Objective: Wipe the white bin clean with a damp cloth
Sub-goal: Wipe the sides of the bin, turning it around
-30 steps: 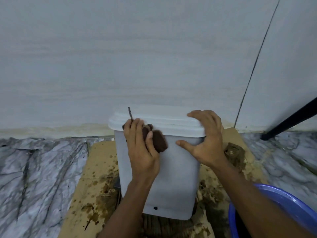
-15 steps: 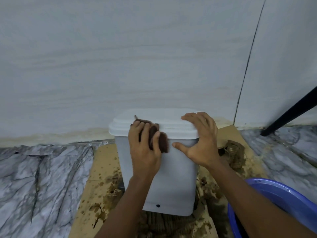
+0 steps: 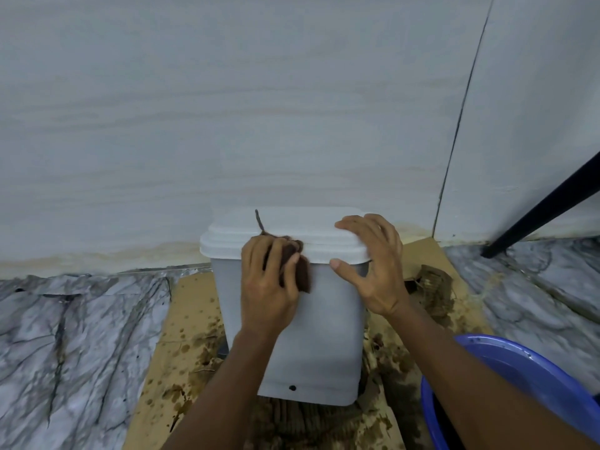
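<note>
The white bin [image 3: 324,345] stands upright on wet cardboard against the wall, its lid [image 3: 292,227] closed. My left hand [image 3: 268,287] presses a dark brown cloth [image 3: 300,272] against the bin's front, just under the lid's rim. A loose thread of the cloth lies up over the lid. My right hand [image 3: 373,266] rests on the lid's right front edge, fingers spread on top and thumb below the rim, steadying the bin.
Stained brown cardboard [image 3: 181,336] covers the marbled floor [image 3: 65,336] under the bin. A blue basin [image 3: 526,388] sits at the lower right. A black slanted pole [image 3: 545,206] meets the floor at the right. The pale wall [image 3: 259,108] is right behind the bin.
My left hand and the cloth have shifted slightly along the lid's front rim. The right hand stays on the lid. The view has drifted a little.
</note>
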Motion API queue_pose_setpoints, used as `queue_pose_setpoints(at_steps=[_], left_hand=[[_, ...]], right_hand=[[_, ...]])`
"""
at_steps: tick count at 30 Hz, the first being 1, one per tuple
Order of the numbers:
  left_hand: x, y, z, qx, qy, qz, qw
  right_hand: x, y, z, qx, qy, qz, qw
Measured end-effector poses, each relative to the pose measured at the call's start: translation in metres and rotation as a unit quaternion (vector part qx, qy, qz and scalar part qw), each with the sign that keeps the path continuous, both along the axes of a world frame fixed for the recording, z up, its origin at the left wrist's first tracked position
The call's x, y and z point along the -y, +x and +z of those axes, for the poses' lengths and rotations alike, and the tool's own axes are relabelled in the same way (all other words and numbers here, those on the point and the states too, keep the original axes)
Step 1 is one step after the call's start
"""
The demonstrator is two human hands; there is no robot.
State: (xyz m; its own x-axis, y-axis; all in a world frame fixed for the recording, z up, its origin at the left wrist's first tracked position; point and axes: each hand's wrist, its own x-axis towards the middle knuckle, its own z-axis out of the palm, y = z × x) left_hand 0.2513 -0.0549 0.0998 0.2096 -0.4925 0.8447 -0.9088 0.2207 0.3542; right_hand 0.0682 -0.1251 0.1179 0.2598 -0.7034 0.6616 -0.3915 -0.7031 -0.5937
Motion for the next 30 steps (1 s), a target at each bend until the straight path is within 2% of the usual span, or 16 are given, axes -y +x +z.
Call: queue_pose_setpoints(at_steps=[3, 7, 12, 17, 20, 25, 30], left_hand=[[0.004, -0.021, -0.003, -0.018, 0.008, -0.006, 1.0], [0.013, -0.045, -0.004, 0.014, 0.012, -0.06, 0.998], [0.014, -0.021, 0.002, 0.058, 0.014, -0.067, 0.996], [0.009, 0.0, -0.005, -0.01, 0.004, -0.005, 1.0], [0.014, -0.022, -0.002, -0.034, 0.008, -0.014, 0.999], [0.021, -0.06, -0.001, 0.008, 0.02, -0.071, 0.997], [0.016, -0.02, -0.001, 0.065, 0.02, -0.055, 0.996]], right_hand=[[0.002, 0.002, -0.001, 0.008, 0.001, -0.019, 1.0], [0.007, 0.0, -0.003, 0.009, -0.001, -0.02, 1.0], [0.009, 0.007, 0.0, 0.024, 0.018, -0.029, 0.999], [0.009, 0.008, -0.003, 0.032, 0.011, -0.04, 0.999], [0.011, 0.008, -0.005, 0.027, 0.012, -0.047, 0.998], [0.016, 0.001, -0.005, 0.021, 0.012, -0.035, 0.999], [0.014, 0.003, -0.004, 0.016, 0.017, -0.029, 0.999]])
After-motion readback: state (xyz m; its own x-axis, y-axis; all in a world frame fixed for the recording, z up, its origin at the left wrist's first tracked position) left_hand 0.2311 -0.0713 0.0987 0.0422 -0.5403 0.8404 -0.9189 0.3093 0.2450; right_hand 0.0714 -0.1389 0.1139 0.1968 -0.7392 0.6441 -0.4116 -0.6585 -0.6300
